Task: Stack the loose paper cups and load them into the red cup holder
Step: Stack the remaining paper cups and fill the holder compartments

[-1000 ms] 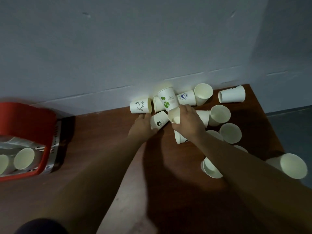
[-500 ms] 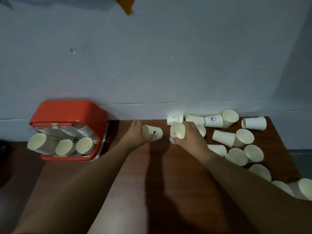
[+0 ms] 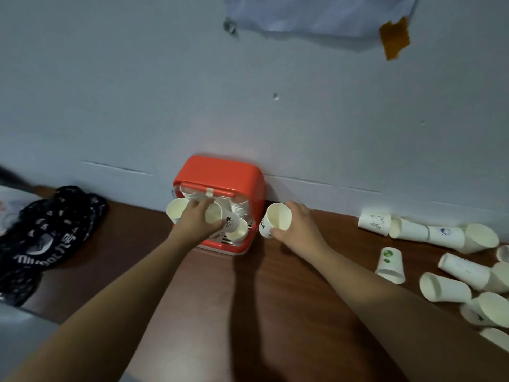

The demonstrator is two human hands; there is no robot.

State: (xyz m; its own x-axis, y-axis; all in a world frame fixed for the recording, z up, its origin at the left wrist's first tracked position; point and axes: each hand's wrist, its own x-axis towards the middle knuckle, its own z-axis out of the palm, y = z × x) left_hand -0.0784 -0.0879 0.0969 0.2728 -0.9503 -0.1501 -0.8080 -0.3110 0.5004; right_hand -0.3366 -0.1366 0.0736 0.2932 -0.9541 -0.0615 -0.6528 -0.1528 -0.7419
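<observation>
Partly done: on the brown tabletop [image 3: 248, 312], the red cup holder [image 3: 220, 172] at the back edge already has several stacks [image 3: 240, 211], while many loose paper cups [image 3: 444, 291] lie along the right edge. The left hand [image 3: 197, 220] curls round a printed cup [image 3: 220, 216] at the holder's mouth; the right hand [image 3: 298, 227] grips a second cup [image 3: 276, 220] just beside it.

Both bare forearms outstretched, left hand [image 3: 196, 219] curled round printed cup [image 3: 229, 222], right hand [image 3: 297, 226] round second cup [image 3: 277, 220].
</observation>
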